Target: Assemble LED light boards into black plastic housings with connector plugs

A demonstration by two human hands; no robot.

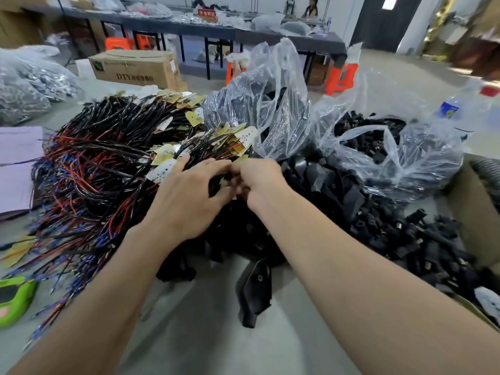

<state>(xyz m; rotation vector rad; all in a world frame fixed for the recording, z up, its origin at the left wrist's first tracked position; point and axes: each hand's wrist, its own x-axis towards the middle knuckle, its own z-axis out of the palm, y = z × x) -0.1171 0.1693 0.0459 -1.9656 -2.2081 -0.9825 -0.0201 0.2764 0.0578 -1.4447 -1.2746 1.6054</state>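
Note:
A big heap of LED boards (167, 158) with red and black wires (89, 169) covers the table's left half. Black plastic housings (324, 182) lie piled in the middle, and one housing (254, 288) rests alone near me. Small black connector plugs (405, 236) spread out at the right. My left hand (186, 198) and my right hand (257, 180) meet above the housing pile, fingers curled together around a small piece with a yellowish board edge showing between them. What exactly each hand grips is hidden by the fingers.
Two clear plastic bags stand behind the hands, one with housings (265, 104) and one with plugs (378, 142). A green device (13, 299) lies at the left edge, pink paper (16, 163) further back, a water bottle (465, 106) at right, a cardboard box (470, 212) beside it.

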